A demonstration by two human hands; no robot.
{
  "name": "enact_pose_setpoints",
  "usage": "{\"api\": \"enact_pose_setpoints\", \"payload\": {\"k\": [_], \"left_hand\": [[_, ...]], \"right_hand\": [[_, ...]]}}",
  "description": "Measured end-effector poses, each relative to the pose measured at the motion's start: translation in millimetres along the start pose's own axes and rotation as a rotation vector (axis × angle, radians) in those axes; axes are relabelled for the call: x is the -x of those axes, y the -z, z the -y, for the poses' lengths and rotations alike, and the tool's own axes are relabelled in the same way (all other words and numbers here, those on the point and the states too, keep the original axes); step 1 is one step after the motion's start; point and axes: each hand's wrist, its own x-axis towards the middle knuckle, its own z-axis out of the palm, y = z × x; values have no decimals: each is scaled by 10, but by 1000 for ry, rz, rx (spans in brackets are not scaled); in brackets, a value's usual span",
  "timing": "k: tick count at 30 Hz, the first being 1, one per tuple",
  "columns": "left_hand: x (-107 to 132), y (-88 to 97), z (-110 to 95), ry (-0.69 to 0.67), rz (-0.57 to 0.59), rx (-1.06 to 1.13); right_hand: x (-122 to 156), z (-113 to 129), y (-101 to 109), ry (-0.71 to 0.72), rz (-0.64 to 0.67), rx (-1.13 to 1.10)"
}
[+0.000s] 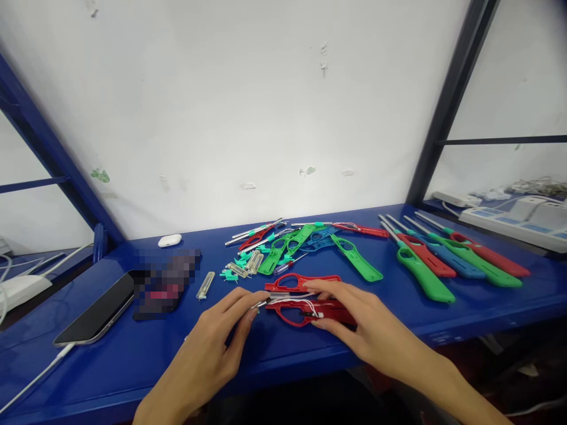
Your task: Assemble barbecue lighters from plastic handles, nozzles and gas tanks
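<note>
My left hand [217, 333] is closed in a pinch on a slim metal piece [262, 303] at the front end of a red lighter shell half [290, 320]. White wires [310, 303] and a small dark part lie in that shell. My right hand [367, 316] grips the shell's handle end, with the thumb at its near side and the fingers across the top. Just behind lies a second red shell half [325, 280], close to my right fingertips. What the left fingertips cover is partly hidden.
Loose green shell halves [357, 260], metal tubes [248, 231], teal clips [228, 275] and clear fuel tanks [206, 285] lie behind my hands. Several assembled lighters [425, 276] rest at the right. A phone [100, 310] and a white earbud case [169, 240] are at the left.
</note>
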Motion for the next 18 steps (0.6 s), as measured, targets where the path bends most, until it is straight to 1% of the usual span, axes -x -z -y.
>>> {"api": "enact_pose_setpoints", "payload": {"k": [5, 8, 14, 18], "left_hand": [[-22, 11, -3, -16, 7, -5], [-26, -4, 16, -40, -15, -7], [6, -46, 68, -98, -165, -94], [5, -54, 81, -191, -244, -127]], "right_hand": [[-11, -2, 4, 2, 11, 10], [-19, -6, 8, 14, 13, 19], [-4, -9, 7, 47, -9, 38], [0, -11, -14, 110, -62, 99]]}}
